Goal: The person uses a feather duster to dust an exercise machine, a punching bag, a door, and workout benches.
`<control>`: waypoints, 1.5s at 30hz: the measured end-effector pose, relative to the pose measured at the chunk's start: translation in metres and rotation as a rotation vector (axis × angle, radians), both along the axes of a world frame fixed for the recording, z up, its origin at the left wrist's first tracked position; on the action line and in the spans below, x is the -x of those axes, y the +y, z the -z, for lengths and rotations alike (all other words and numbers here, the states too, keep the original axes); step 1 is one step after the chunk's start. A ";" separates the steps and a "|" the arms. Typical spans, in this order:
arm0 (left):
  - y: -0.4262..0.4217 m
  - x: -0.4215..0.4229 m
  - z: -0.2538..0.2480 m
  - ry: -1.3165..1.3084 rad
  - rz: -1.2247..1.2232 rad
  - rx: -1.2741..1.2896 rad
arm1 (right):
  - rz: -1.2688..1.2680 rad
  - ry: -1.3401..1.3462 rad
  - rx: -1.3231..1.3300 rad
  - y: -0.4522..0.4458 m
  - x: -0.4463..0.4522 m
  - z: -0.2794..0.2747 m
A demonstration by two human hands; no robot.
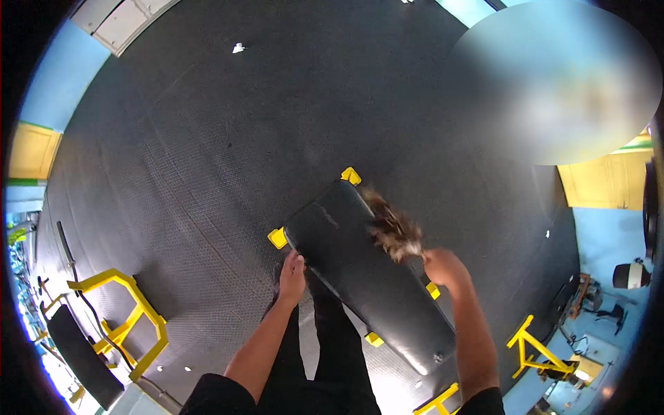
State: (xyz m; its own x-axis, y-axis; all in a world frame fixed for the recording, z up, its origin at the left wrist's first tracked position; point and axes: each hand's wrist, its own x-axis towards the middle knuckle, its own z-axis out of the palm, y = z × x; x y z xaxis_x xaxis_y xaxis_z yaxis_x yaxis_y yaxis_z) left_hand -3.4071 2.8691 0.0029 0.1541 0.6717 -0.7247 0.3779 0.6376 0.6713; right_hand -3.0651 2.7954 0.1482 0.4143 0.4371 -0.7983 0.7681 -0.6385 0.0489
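A brown feather duster (395, 228) lies along the right long edge of a black padded bench (360, 266), its feathers slightly blurred. My right hand (446, 268) is closed around the duster's handle end, just off the bench's right side. On the opposite side, my left hand (292, 279) is beside the bench's left edge with its fingers extended; whether they touch the pad cannot be made out. Yellow feet (277, 238) stick out from under the bench at its corners and sides.
Black textured rubber mat (200, 152) covers the floor, with white scraps (238, 48) on it. Yellow-framed gym equipment (131, 311) stands at lower left, and another yellow frame (536, 353) at lower right. My legs (332, 332) are close against the bench's left side. Yellow cabinets (609, 181) line the right wall.
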 end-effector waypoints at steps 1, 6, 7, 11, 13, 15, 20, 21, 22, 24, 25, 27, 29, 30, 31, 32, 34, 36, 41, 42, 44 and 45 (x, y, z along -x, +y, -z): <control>0.001 0.007 -0.001 -0.048 -0.016 0.052 | -0.014 0.016 -0.007 -0.014 -0.006 -0.006; -0.022 0.053 0.015 -0.233 -0.099 0.130 | 0.140 0.024 -0.359 0.009 0.061 -0.026; -0.022 0.057 0.010 -0.213 -0.121 0.144 | 0.083 0.022 -0.467 0.013 0.082 -0.013; -0.018 0.083 0.005 -0.169 -0.080 0.189 | 0.132 0.276 -0.413 0.046 0.147 -0.004; -0.019 0.091 0.010 -0.157 -0.163 0.127 | 0.088 0.267 -0.279 0.039 0.178 -0.011; -0.015 0.099 0.012 -0.122 -0.094 0.053 | 0.006 0.250 -0.187 0.014 0.197 0.001; -0.010 0.090 0.007 -0.138 -0.060 0.055 | 0.165 0.078 -0.018 -0.131 0.195 0.021; -0.011 0.086 0.005 -0.145 -0.025 0.081 | 0.225 0.105 0.086 -0.157 0.188 0.008; -0.014 0.081 0.010 -0.153 0.014 0.111 | 0.316 0.096 0.141 -0.187 0.181 -0.002; -0.022 0.072 0.015 -0.201 0.112 0.144 | 0.474 0.027 0.253 -0.249 0.179 -0.019; -0.028 0.068 0.015 -0.159 0.273 0.064 | 0.561 0.007 0.305 -0.279 0.180 -0.025; -0.043 0.039 0.004 -0.031 0.602 -0.163 | 0.723 -0.042 0.384 -0.338 0.184 -0.034; -0.064 0.009 -0.012 0.015 0.839 -0.228 | 0.875 -0.093 0.466 -0.406 0.191 -0.032; -0.077 -0.006 -0.013 0.084 0.999 -0.316 | 0.989 -0.184 0.439 -0.434 0.194 -0.034; -0.092 -0.017 -0.012 -0.020 1.122 -0.483 | 1.123 -0.234 0.544 -0.456 0.192 -0.036; -0.112 -0.030 -0.016 -0.042 1.183 -0.487 | 1.187 -0.310 0.475 -0.494 0.200 -0.033; -0.149 -0.053 -0.024 -0.027 1.386 -0.553 | 1.272 -0.420 0.433 -0.549 0.205 -0.030; -0.183 -0.065 -0.013 -0.061 1.458 -0.487 | 1.422 -0.580 0.246 -0.581 0.198 -0.026; -0.243 -0.095 -0.025 0.439 1.629 -0.544 | 1.401 -0.492 -0.319 -0.592 0.178 0.061; -0.245 -0.096 -0.018 0.444 1.560 -0.523 | 1.411 -0.470 -0.347 -0.571 0.163 0.061; -0.240 -0.094 -0.010 0.470 1.534 -0.583 | 1.573 -0.493 -0.372 -0.530 0.137 0.050; -0.240 -0.094 -0.012 0.455 1.545 -0.578 | 1.491 -0.400 -0.409 -0.514 0.128 0.051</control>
